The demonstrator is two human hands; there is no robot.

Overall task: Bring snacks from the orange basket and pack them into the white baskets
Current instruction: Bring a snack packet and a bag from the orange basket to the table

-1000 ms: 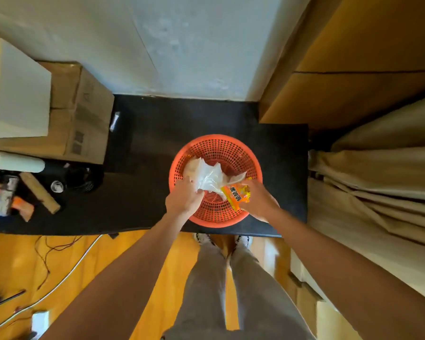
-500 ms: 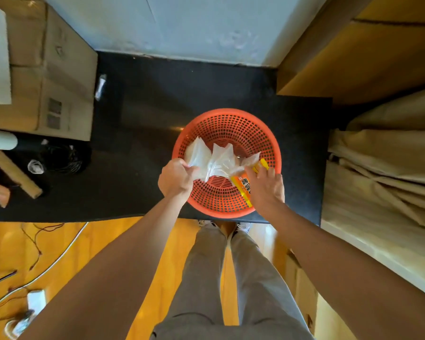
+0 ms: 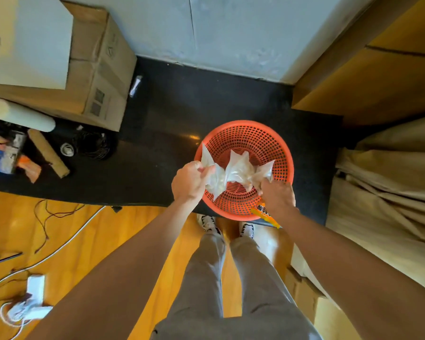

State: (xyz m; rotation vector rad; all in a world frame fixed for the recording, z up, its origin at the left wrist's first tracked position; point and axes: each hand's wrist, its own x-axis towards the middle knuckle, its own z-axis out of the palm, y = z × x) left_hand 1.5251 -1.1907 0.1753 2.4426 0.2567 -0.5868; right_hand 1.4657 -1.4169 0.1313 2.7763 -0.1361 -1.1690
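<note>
Snacks: clear bags point(image 3: 238, 169) were bunched over the orange basket point(image 3: 255, 138), which sat on a black table point(image 3: 172, 123). Left hand point(image 3: 190, 181) fisted one bag at its neck; right hand point(image 3: 276, 196) clutched two more plus an orange packet point(image 3: 264, 213) jutting under the wrist. Best lifted straight up, clear of the rim, grips tight. Both forearms angled inward, knuckles up.

The right hand point(image 3: 277, 196) hides most of the orange packet point(image 3: 264, 212); its print is unreadable.
</note>
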